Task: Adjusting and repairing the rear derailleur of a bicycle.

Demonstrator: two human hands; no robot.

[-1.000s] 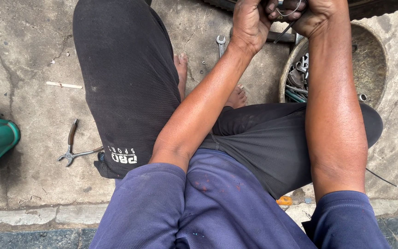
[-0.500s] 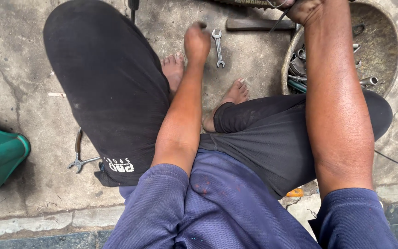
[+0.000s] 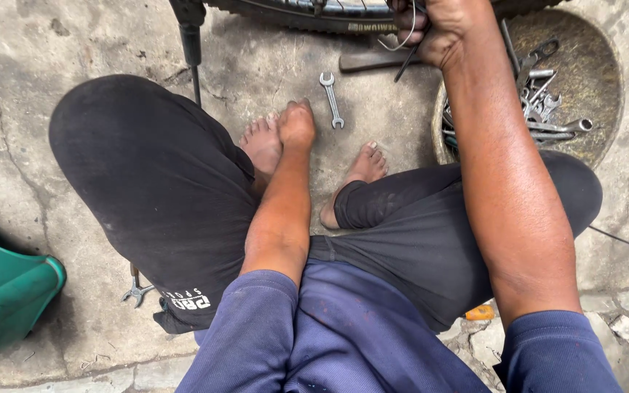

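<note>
My left hand is down on the concrete floor, fingers curled into a fist, touching my bare foot. A small double-ended spanner lies just right of it, not touched. My right hand is raised at the top of the view, closed around a thin wire and a dark slim tool, right under a bicycle tyre. What lies inside the left fist is hidden.
A round rusty pan with several spanners sits at the right. A flat bar lies below the tyre, and a black stand comes down from the bicycle. Pliers and a green plastic container are at the left.
My left hand left the spot beside the right hand at the tyre and dropped to the floor next to my foot. The right hand stays up on the wire.
</note>
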